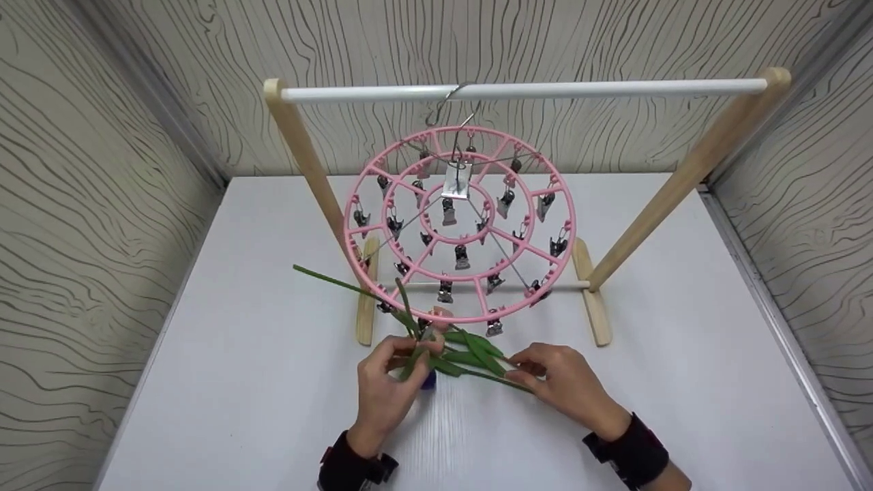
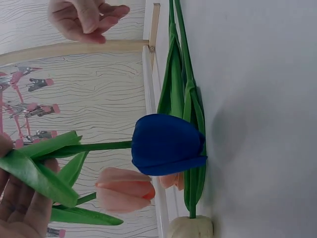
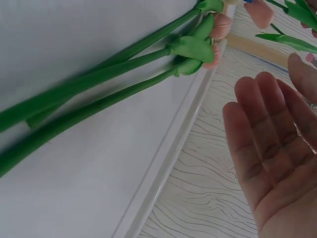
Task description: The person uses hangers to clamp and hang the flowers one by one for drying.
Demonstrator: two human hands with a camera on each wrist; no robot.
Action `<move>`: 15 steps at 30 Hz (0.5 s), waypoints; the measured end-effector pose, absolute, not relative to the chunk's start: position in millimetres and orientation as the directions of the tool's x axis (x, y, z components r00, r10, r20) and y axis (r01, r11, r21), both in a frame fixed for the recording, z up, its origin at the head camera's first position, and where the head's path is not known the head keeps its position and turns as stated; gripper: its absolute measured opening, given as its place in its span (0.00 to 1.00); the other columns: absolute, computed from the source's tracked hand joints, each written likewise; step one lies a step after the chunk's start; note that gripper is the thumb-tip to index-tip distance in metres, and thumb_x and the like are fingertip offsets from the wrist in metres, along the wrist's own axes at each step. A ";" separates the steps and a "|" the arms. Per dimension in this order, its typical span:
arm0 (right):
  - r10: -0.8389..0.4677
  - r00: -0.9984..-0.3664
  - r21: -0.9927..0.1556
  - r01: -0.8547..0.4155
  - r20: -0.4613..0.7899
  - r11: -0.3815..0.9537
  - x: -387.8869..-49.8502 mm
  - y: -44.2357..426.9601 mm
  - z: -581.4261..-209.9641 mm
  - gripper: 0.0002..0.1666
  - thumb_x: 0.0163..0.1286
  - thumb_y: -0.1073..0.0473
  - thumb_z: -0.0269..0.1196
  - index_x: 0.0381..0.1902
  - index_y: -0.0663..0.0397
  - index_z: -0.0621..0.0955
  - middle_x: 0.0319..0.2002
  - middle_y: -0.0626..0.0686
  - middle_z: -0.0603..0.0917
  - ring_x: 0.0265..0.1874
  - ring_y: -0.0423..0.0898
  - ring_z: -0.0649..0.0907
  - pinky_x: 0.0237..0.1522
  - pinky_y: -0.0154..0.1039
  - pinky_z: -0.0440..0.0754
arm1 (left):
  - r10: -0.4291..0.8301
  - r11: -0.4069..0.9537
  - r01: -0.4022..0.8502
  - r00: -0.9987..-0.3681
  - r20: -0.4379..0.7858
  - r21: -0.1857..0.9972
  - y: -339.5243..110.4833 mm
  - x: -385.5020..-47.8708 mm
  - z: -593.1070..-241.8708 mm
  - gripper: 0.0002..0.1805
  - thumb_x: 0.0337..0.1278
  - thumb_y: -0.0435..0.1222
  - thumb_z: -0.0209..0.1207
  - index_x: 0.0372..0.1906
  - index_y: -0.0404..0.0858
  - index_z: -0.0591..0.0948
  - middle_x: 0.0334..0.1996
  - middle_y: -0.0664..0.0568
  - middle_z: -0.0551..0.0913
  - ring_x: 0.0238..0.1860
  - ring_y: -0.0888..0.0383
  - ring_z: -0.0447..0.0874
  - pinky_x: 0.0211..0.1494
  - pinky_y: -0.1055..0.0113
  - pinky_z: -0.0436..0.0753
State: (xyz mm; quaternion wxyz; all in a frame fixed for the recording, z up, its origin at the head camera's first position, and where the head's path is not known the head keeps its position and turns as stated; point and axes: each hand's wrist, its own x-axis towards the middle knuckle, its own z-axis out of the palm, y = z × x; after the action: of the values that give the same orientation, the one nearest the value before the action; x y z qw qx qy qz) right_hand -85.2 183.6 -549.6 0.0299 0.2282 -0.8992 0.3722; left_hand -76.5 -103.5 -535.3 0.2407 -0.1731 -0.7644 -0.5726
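My left hand (image 1: 395, 378) pinches a blue tulip (image 2: 168, 145) by its stem and leaves, just below the front rim of a pink round clip hanger (image 1: 565, 266). The blue bloom points down towards the table. A peach tulip (image 2: 124, 191) also hangs bloom-down close behind it. My right hand (image 1: 563, 382) hovers to the right with its fingers loosely bent and nothing held, as the right wrist view (image 3: 277, 144) shows. Under it, several tulips with green stems (image 3: 99, 79) lie on the table. One lying bloom is whitish (image 2: 192, 227), others peach (image 3: 221, 26).
The hanger hooks onto a white bar (image 1: 614, 88) of a wooden stand (image 1: 668, 198). Several metal clips (image 1: 462, 256) dangle from its rings. The stand's feet (image 1: 592, 300) rest on the white table (image 1: 273, 409). Patterned walls (image 1: 545, 41) enclose the back and sides.
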 end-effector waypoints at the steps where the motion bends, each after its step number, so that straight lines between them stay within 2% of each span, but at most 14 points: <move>1: -0.386 -0.900 -0.639 -0.422 0.205 0.644 -85.4 184.4 -551.0 0.11 0.62 0.53 0.75 0.39 0.52 0.90 0.29 0.36 0.84 0.27 0.31 0.81 0.30 0.32 0.83 | -0.019 0.292 0.540 -0.822 0.569 0.789 -104.8 -76.9 -535.3 0.17 0.47 0.19 0.70 0.40 0.39 0.83 0.36 0.53 0.88 0.34 0.56 0.88 0.33 0.65 0.88; 8: -0.381 -0.918 -0.570 -0.374 0.112 0.732 -86.8 187.9 -560.9 0.09 0.58 0.55 0.77 0.35 0.51 0.90 0.26 0.37 0.82 0.26 0.31 0.78 0.28 0.31 0.79 | -0.055 0.328 0.543 -0.806 0.589 0.773 -113.6 -80.3 -537.2 0.16 0.47 0.20 0.69 0.39 0.38 0.82 0.35 0.54 0.87 0.33 0.59 0.87 0.32 0.66 0.88; 15: -0.393 -0.913 -0.508 -0.389 0.104 0.768 -87.2 190.0 -569.6 0.09 0.56 0.55 0.78 0.33 0.50 0.89 0.26 0.37 0.81 0.26 0.34 0.79 0.28 0.34 0.78 | -0.069 0.353 0.528 -0.809 0.584 0.772 -121.9 -84.4 -538.2 0.15 0.47 0.19 0.68 0.39 0.36 0.82 0.35 0.49 0.87 0.32 0.58 0.87 0.33 0.67 0.88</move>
State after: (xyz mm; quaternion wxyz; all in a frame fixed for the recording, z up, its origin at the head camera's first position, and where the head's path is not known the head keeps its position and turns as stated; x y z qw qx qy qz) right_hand -87.2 190.0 -569.6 -0.0040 0.2081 -0.9403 0.2692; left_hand -84.4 -121.9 -538.2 0.2716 -0.1480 -0.7763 -0.5493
